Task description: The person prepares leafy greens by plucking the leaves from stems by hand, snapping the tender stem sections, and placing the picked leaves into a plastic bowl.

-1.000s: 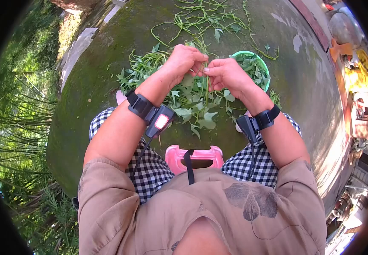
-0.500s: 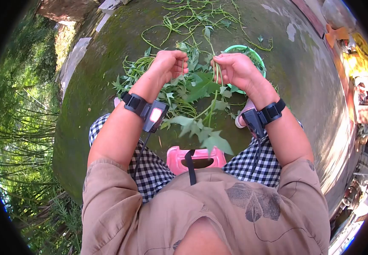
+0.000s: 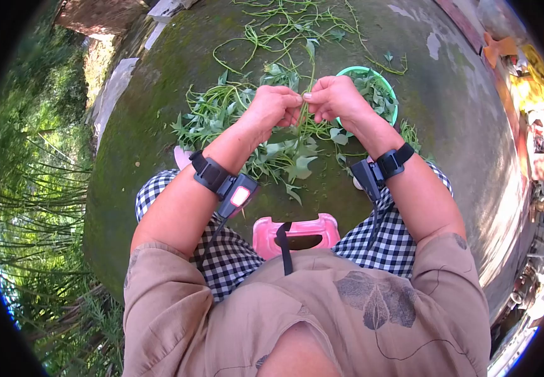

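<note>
My left hand (image 3: 275, 109) and my right hand (image 3: 337, 100) meet fingertip to fingertip over the pile, both closed in a pinch. Between them is a green leafy vine stem (image 3: 311, 65), its tip pointing up and away from me. Broad leaves hang below my fingers, and I cannot tell exactly where they join the stem. Under and left of my left hand lies a heap of leafy vines (image 3: 204, 120). Just beyond my right hand stands a round basket with a bright green rim (image 3: 395, 99), with loose leaves in it.
Long bare vine stems (image 3: 251, 39) are strewn across the mossy concrete ground (image 3: 152, 125) ahead. A pink plastic stool (image 3: 265, 237) is between my knees. Plants grow along the left, and assorted household items, including a yellow bag (image 3: 528, 88), stand along the right.
My left hand has moved right and my right hand slightly left, so the two now meet at the stem. The hanging leaves have swung farther from my body.
</note>
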`<action>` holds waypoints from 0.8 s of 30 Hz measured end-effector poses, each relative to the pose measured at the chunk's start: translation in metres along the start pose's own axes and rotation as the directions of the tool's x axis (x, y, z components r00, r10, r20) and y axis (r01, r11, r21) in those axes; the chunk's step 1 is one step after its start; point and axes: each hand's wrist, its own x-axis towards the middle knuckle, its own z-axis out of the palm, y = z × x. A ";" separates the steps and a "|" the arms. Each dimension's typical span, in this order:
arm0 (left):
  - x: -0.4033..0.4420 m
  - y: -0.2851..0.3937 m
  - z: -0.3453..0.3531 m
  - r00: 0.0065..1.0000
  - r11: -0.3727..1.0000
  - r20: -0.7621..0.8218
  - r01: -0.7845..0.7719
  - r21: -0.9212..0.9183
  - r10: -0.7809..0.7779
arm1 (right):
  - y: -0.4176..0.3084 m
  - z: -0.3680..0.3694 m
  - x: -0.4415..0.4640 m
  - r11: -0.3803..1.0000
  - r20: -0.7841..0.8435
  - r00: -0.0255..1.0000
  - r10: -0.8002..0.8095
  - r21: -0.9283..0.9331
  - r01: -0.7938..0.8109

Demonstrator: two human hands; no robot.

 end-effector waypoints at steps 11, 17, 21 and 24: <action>-0.008 -0.005 -0.016 0.993 0.993 -0.091 -0.077 -0.090 0.069 | -0.005 0.014 0.006 0.997 0.146 0.989 0.006 -0.079 0.006; 0.006 -0.006 -0.046 0.905 0.981 -0.423 -0.048 -0.187 -0.036 | -0.018 0.005 0.005 0.955 0.213 0.975 -0.058 0.297 -0.008; 0.005 0.000 -0.041 0.946 0.925 -0.309 -0.027 -0.378 -0.099 | -0.023 -0.014 0.010 0.922 0.113 0.989 -0.092 0.384 0.042; -0.006 0.008 -0.022 0.989 0.969 -0.142 -0.006 -0.248 -0.031 | -0.009 -0.021 0.019 0.923 0.073 0.994 -0.087 0.380 0.053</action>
